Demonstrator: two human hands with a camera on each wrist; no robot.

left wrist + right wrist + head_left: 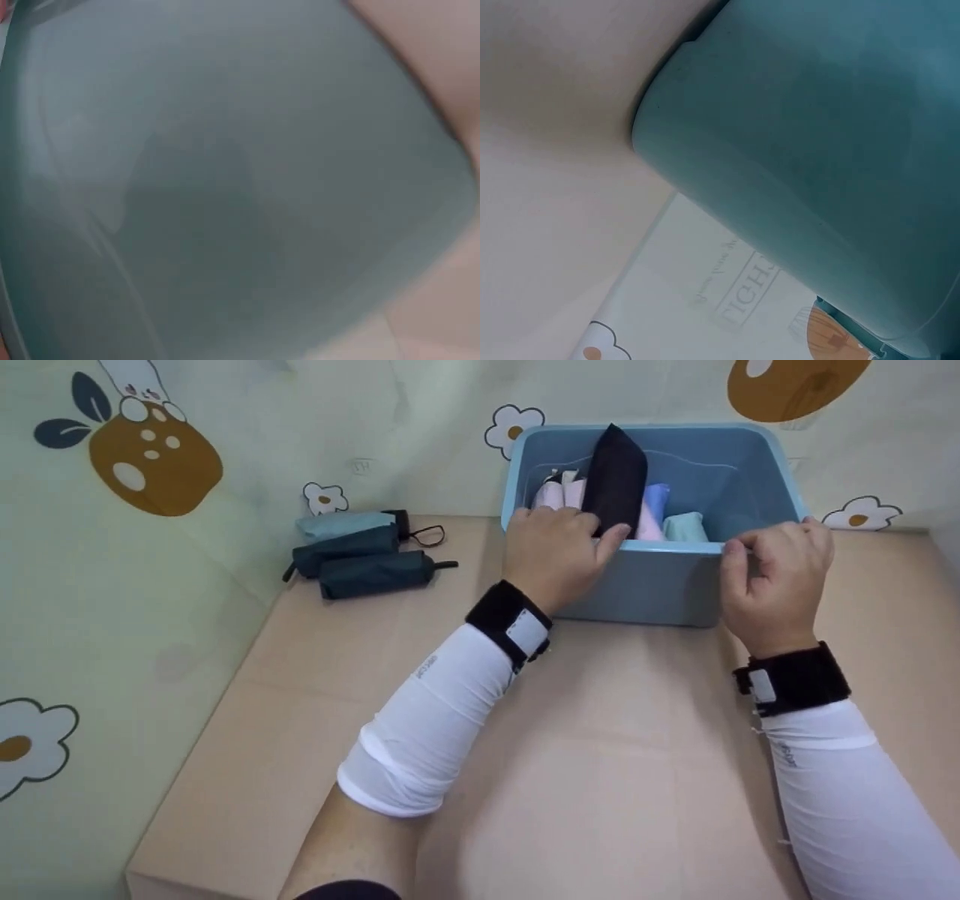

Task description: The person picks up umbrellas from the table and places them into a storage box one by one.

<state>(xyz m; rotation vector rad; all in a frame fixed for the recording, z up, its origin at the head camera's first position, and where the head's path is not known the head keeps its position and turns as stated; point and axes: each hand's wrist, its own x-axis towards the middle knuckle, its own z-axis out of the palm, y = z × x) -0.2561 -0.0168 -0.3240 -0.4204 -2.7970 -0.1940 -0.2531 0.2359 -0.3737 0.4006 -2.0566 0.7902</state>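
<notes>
A blue plastic bin (645,585) stands at the back of the table. My left hand (551,551) grips its front rim toward the left, fingers hooked over the edge. At the front right corner my right hand (780,577) holds the rim with curled fingers. Inside, a black folded umbrella (616,484) leans up above the rim. Around it lie a pale pink roll (551,496), a blue roll (656,499) and a mint roll (686,526), partly hidden by the front wall. The bin's outer wall (247,150) fills the left wrist view, and its lower corner (705,142) shows in the right wrist view.
Left of the bin lie three folded umbrellas: a light teal one (345,525), a dark teal one (345,549) and another dark one (379,575) in front. A patterned wall covering (420,442) rises right behind the bin. The tabletop (585,780) has a beige cover.
</notes>
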